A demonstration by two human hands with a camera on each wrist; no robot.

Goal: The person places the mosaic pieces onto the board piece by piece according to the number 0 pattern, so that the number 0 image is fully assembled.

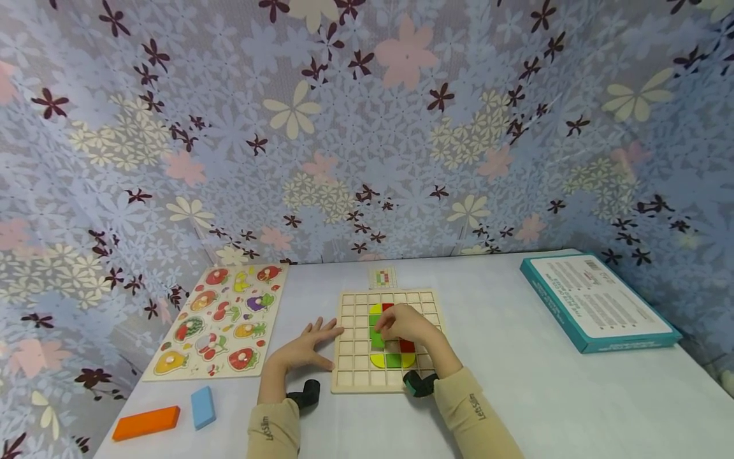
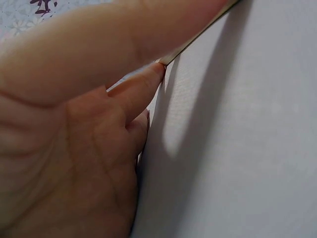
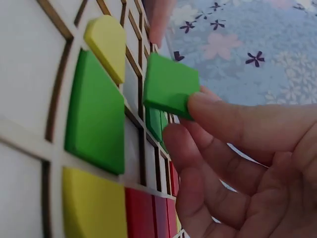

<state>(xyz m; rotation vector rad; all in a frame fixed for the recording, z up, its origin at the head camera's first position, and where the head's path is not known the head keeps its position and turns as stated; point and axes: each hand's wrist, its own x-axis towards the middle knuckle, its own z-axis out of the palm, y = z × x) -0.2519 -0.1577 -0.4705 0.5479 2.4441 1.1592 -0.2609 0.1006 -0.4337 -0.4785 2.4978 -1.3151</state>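
Observation:
A wooden grid board (image 1: 351, 370) lies on the table, with yellow, green and red tiles in its middle cells. Over those cells my right hand (image 1: 410, 324) pinches a green square tile (image 3: 171, 84) between thumb and fingers. That tile is tilted and held above the grid in the right wrist view. Below it sit a seated green tile (image 3: 99, 116), a rounded yellow tile (image 3: 106, 44) and a red tile (image 3: 140, 213). My left hand (image 1: 301, 349) is spread at the board's left side, fingertips touching its edge. Behind the board lies a small pattern card (image 1: 382, 278).
A fruit puzzle board (image 1: 220, 312) lies to the left. Nearer the front are an orange block (image 1: 146, 423) and a light blue block (image 1: 203, 408). A teal and white box (image 1: 599, 303) lies on the right. Flowered cloth (image 1: 367, 127) hangs behind the table.

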